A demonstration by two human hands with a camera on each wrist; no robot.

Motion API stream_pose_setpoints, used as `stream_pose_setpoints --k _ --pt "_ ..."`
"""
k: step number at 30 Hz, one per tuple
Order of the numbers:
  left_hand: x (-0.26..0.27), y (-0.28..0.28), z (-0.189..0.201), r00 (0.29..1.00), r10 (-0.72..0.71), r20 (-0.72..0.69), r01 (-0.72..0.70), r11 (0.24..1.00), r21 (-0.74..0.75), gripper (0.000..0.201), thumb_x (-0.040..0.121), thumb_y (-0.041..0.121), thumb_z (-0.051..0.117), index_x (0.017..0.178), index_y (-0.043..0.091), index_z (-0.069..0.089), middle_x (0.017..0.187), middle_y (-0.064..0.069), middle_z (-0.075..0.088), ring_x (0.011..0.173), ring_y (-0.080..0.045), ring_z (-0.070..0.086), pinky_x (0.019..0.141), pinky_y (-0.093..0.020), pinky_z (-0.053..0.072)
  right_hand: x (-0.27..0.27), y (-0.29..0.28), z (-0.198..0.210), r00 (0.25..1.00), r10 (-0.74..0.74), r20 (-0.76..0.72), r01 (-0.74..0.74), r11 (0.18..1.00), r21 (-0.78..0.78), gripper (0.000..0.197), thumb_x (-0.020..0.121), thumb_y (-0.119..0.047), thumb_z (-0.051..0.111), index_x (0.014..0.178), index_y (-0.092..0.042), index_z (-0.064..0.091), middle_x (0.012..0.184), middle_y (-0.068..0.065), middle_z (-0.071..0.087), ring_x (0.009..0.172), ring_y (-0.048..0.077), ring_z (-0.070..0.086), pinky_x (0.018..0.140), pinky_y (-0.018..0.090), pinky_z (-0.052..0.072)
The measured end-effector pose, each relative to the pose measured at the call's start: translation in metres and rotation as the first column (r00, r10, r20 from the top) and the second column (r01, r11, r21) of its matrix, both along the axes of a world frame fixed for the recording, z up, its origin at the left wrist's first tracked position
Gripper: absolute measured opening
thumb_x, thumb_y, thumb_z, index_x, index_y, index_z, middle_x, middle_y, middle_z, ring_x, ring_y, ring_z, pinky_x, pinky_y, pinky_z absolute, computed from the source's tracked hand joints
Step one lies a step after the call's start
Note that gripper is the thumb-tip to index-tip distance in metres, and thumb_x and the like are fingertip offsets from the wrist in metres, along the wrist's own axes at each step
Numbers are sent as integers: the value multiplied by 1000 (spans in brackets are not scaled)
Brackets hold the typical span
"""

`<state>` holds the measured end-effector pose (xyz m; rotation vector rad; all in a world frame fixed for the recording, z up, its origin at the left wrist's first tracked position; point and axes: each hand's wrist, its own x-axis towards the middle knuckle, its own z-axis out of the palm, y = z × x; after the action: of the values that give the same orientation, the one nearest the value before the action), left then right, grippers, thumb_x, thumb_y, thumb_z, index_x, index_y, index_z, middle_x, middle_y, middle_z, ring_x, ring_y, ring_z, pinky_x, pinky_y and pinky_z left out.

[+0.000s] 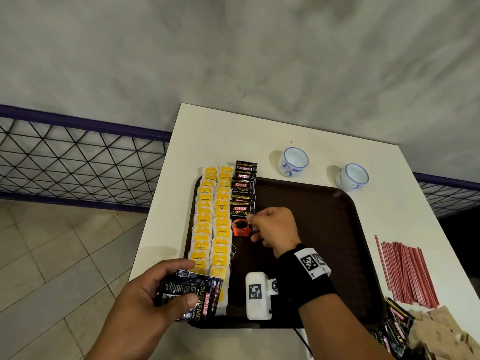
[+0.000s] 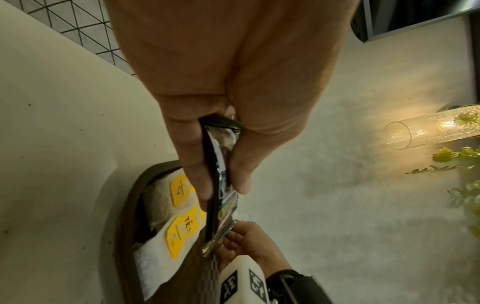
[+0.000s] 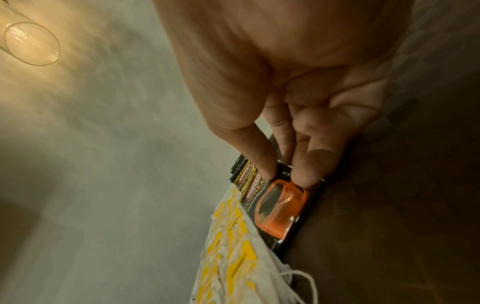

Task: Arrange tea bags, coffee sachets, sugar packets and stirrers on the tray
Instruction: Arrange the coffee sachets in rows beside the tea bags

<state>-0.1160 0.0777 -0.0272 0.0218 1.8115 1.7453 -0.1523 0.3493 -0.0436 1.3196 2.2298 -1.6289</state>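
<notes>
A dark brown tray (image 1: 324, 229) lies on the white table. Two columns of yellow-tagged tea bags (image 1: 211, 229) fill its left side. Beside them runs a column of black coffee sachets (image 1: 244, 183). My right hand (image 1: 272, 227) pinches the right edge of the nearest laid coffee sachet (image 1: 241, 222), seen in the right wrist view with thumb and fingertips (image 3: 302, 174) on the sachet (image 3: 280, 205). My left hand (image 1: 155, 294) grips a small stack of coffee sachets (image 1: 192, 294) over the tray's near left corner; the stack (image 2: 221, 185) shows edge-on between thumb and fingers.
Two white-and-blue cups (image 1: 293, 162) (image 1: 352, 176) stand beyond the tray. Red stirrers (image 1: 405, 271) lie right of the tray. More coffee sachets (image 1: 394, 326) and brown sugar packets (image 1: 441, 331) are heaped at the near right corner. A wire fence (image 1: 78, 157) is left of the table.
</notes>
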Motion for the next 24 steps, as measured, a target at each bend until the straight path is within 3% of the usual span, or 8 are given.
stream_pose_setpoints --k 3,6,9,13,24 --pt "0 -1 1 1000 16 16 -16 1000 7 49 60 6 90 95 38 78 100 -2 78 92 -19 75 75 -43 64 -1 -1 1 1000 -17 -5 17 999 -28 16 84 -18 76 87 -5 67 66 6 64 47 18 62 37 20 33" --pt "1 -2 2 999 30 31 -31 999 17 48 53 14 83 95 36 78 100 -3 78 91 -22 75 72 -43 64 -2 -1 2 1000 -23 -3 22 998 -56 16 85 -16 75 89 -3 68 66 6 63 43 17 60 36 19 31" --pt "1 -3 1 1000 11 15 -12 1000 20 47 61 4 89 93 37 79 100 -3 78 91 -20 75 70 -37 64 -2 0 2 1000 -26 -7 25 997 -68 14 85 -14 75 90 -3 68 69 7 65 44 17 60 36 20 30" --pt "0 -3 0 1000 0 19 0 1000 -8 54 70 -14 80 90 36 79 98 -3 78 91 -19 74 66 -31 63 -2 2 2 999 -21 -23 20 997 -68 9 85 -11 75 83 -7 67 72 9 66 44 15 57 36 19 29" --pt "-2 -2 2 1000 -1 -11 0 999 -32 54 71 -14 80 90 37 79 96 1 77 87 -14 74 63 -26 62 -8 6 3 997 -30 -66 25 997 -80 12 86 -7 74 79 -11 64 71 8 65 44 13 54 36 19 30"
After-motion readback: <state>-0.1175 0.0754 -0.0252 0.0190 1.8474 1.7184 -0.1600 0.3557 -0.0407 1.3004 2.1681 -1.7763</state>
